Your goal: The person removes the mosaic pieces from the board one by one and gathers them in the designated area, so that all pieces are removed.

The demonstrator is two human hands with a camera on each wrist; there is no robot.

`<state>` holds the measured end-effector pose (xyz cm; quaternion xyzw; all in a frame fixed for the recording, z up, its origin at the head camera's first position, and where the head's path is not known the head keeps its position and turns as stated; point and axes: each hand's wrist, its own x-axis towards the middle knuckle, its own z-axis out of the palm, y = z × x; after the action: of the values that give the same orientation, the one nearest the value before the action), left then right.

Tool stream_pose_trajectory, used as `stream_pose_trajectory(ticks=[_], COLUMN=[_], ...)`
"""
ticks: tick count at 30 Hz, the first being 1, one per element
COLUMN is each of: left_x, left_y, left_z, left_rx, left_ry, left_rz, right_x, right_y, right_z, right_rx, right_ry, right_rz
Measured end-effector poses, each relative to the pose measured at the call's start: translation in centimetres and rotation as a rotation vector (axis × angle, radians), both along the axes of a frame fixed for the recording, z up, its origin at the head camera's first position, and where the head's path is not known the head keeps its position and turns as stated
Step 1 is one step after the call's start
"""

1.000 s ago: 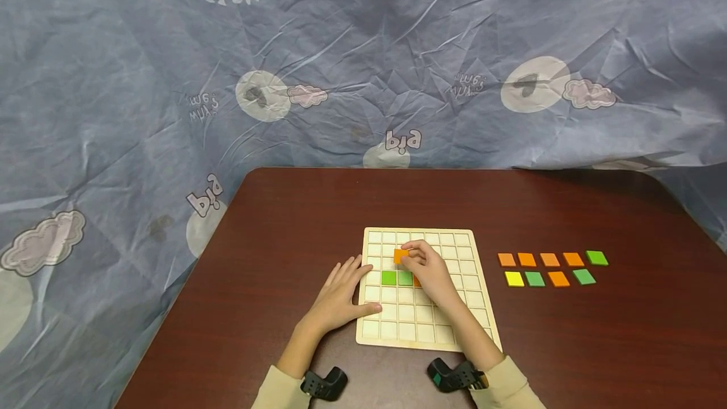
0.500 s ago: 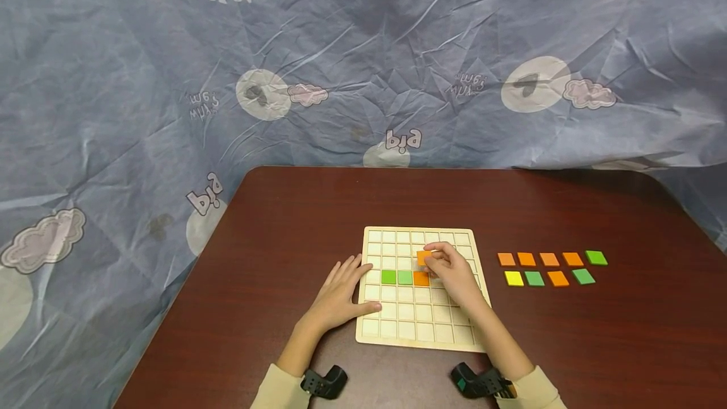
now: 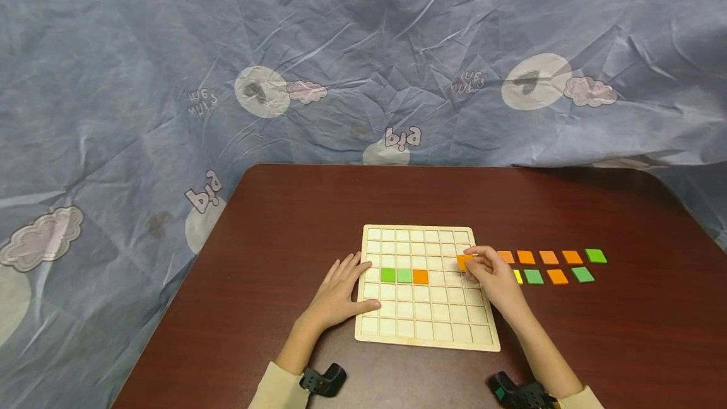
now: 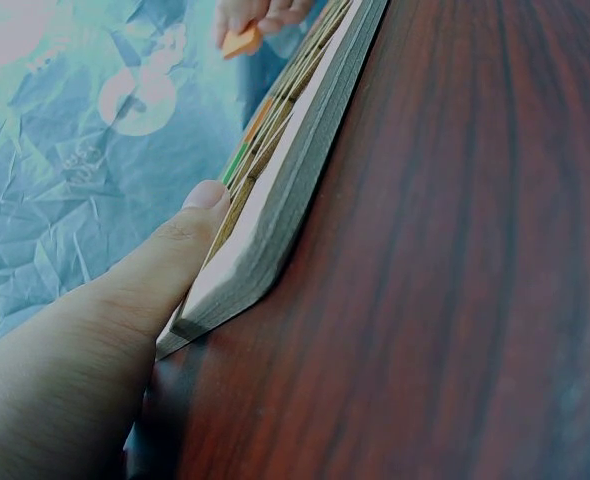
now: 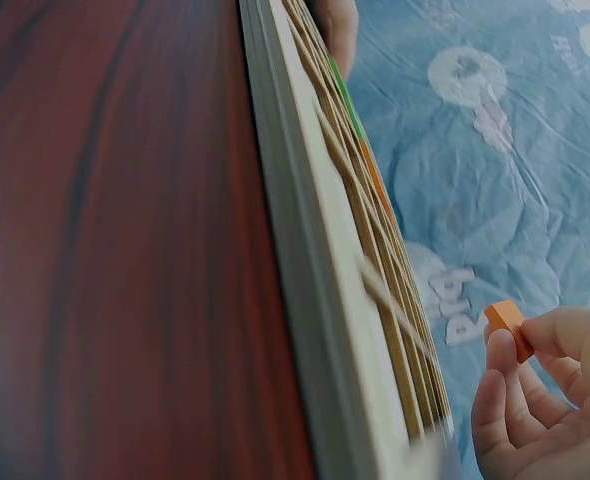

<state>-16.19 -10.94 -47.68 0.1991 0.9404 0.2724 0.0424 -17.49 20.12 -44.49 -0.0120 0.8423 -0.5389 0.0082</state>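
Observation:
A pale wooden grid board (image 3: 426, 331) lies on the table. One row of it holds a bright green tile (image 3: 388, 275), a darker green tile (image 3: 404, 276) and an orange tile (image 3: 420, 276), side by side. My left hand (image 3: 336, 290) rests at the board's left edge with fingers spread, and its thumb (image 4: 190, 215) lies on the rim in the left wrist view. Over the board's right side, my right hand (image 3: 498, 281) pinches another orange tile (image 5: 508, 328) between thumb and fingers, raised above the grid.
Two rows of loose tiles lie on the dark wooden table (image 3: 307, 207) right of the board, among them an orange tile (image 3: 558, 277) and a green tile (image 3: 596, 255). My right hand partly covers a yellow tile (image 3: 518, 276). A printed blue cloth (image 3: 363, 68) hangs behind.
My right hand has moved rightward across the board with the pinched orange tile, uncovering the orange tile in the grid. My left hand has stayed in place.

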Motion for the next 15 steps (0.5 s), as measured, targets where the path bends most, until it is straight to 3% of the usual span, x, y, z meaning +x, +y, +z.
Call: stream_pose_trajectory(ticks=[8, 15], left_x=[0.0, 0.0], left_y=[0.0, 0.0], left_z=[0.0, -0.1], left_rx=[0.004, -0.003], left_ry=[-0.004, -0.004], left_rz=[0.002, 0.005], right_x=[0.7, 1.1], right_y=[4.2, 8.7], right_z=[0.1, 0.2], right_rx=[0.115, 0.115], right_ry=[0.045, 0.076], right_rz=[-0.124, -0.217])
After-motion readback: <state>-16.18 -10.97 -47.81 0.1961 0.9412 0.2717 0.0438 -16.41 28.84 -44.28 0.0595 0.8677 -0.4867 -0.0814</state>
